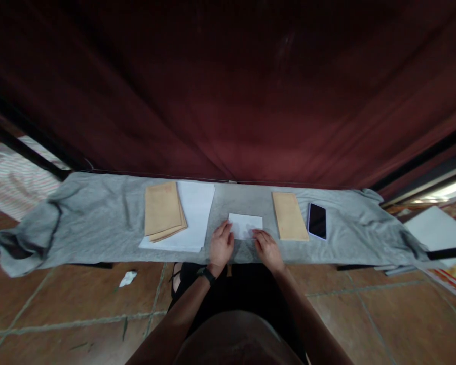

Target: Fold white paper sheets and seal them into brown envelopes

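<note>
A small white piece of paper (245, 226), seemingly folded, lies on the grey cloth in front of me. My left hand (221, 246) grips its left edge, fingers bent and close together. At the lower right corner, my right hand (268, 249) pinches the paper with thumb and fingertips. To the left, several brown envelopes (162, 209) rest on top of large white sheets of paper (196, 213). Another brown envelope (291, 216), possibly more than one, lies right of my right hand.
A phone with a dark screen (317, 221) lies beyond the right envelope. Grey cloth (99, 218) covers the narrow bench, with a dark red sheet (228, 111) rising behind it. A white scrap (128, 278) is on the tiled floor (79, 299).
</note>
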A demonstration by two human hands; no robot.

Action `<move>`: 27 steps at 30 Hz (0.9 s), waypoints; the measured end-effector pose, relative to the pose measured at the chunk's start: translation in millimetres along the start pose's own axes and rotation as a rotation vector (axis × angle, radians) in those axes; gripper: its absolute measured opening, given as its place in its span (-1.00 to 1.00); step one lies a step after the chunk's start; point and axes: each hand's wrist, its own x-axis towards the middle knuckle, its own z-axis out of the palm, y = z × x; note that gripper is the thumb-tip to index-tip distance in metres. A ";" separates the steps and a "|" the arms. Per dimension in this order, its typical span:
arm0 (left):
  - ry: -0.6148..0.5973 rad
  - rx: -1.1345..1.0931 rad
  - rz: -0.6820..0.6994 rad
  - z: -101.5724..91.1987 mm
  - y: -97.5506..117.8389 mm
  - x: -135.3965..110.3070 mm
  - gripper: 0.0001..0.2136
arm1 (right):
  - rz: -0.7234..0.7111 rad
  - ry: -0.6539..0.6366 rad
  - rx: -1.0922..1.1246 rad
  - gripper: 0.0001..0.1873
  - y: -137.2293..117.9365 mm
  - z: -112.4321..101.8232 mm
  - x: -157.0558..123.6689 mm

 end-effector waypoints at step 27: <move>-0.053 0.167 0.085 -2.0 6.7 -3.8 -0.69 | 0.052 0.022 0.117 -0.69 4.4 -2.0 0.5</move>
